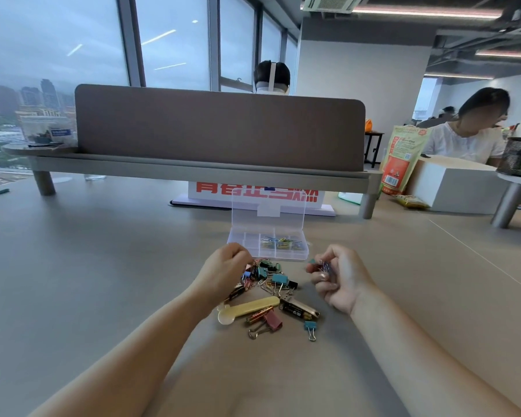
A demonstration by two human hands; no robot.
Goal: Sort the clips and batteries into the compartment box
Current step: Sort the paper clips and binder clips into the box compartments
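A clear compartment box point(238, 240) stands open on the table with its lid up; coloured paper clips point(280, 242) lie in its middle and right compartments. In front of it is a pile of binder clips, paper clips and batteries point(271, 281). My left hand point(223, 273) reaches into the pile's left side with curled fingers; whether it grips anything is hidden. My right hand point(336, 275) pinches a small bunch of paper clips point(321, 266) to the right of the pile. Nearer me lie a black battery point(297, 310), a pink binder clip point(271, 320) and a teal binder clip point(310, 328).
A cream plastic strip point(247, 308) lies at the pile's near left. Behind the box stand a sign with red characters point(256, 191) and a brown desk divider point(220, 127) on a raised shelf. A white box point(454, 185) and an orange bag point(400, 158) sit at right. People sit beyond.
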